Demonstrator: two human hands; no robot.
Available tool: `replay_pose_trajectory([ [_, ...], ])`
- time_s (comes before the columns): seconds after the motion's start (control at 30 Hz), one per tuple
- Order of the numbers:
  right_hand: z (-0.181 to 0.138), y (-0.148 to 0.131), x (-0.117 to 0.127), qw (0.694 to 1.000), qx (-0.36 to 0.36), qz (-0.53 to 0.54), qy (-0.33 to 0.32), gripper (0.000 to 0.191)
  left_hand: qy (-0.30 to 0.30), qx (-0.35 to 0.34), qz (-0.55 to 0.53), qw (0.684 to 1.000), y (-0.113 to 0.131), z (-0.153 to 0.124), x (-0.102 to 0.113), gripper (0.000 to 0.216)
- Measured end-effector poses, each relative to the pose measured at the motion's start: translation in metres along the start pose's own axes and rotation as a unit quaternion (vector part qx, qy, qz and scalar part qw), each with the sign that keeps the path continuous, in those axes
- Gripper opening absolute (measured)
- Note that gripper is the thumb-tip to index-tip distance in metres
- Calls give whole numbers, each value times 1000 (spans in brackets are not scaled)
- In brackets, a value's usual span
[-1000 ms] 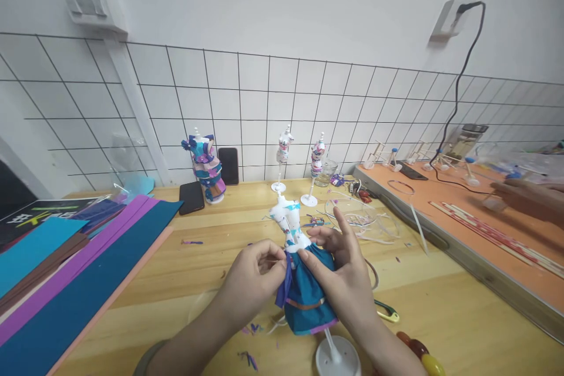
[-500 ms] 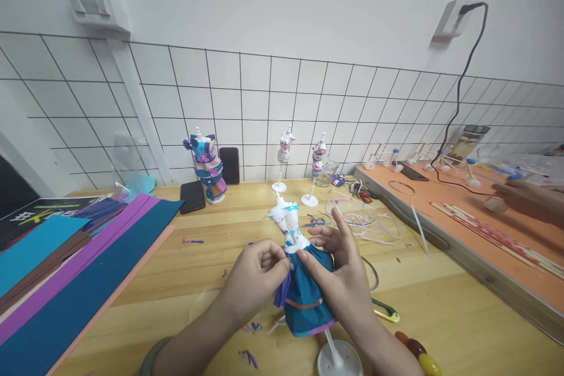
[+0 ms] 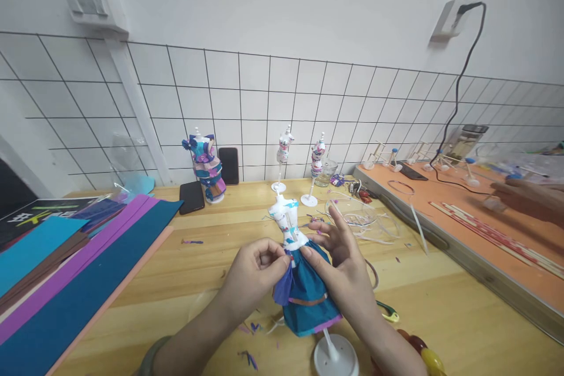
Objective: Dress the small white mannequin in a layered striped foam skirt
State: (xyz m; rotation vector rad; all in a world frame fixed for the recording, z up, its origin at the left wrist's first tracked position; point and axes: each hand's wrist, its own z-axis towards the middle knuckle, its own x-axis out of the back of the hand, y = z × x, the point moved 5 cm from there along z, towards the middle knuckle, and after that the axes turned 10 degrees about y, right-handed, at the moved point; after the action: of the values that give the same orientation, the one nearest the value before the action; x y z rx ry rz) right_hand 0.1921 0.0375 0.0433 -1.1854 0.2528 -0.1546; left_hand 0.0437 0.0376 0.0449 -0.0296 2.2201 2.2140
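Teal-skirted mannequin (image 3: 304, 282) between two hands

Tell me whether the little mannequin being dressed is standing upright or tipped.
Tipped. The mannequin leans up and to the left from its round white base, with the left hand and right hand pinching its teal skirt.

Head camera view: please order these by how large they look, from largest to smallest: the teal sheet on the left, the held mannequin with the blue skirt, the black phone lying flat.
1. teal sheet
2. held mannequin, though it is nearer the camera
3. black phone
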Motion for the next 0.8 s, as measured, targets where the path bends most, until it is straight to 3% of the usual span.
replay_pose_trajectory([
  [0.13,1,-4,3,1000,-2,9,-20,52,-2,-2,4,1000,-1,1,-1,19],
  [0.27,-2,-17,5,996,50,-33,-65,18,-6,2,3,1000,-1,0,-1,19],
  [0.43,-8,-29,0,988,49,-60,-135,17,-16,-1,12,1000,1,-3,-3,18],
  [0.7,-13,-20,-4,984,-88,-52,-145,19,-13,11,8,1000,5,-7,-4,14],
  [0.8,-14,-20,-3,985,-77,-65,-143,18,-9,15,10,1000,6,-7,-3,13],
])
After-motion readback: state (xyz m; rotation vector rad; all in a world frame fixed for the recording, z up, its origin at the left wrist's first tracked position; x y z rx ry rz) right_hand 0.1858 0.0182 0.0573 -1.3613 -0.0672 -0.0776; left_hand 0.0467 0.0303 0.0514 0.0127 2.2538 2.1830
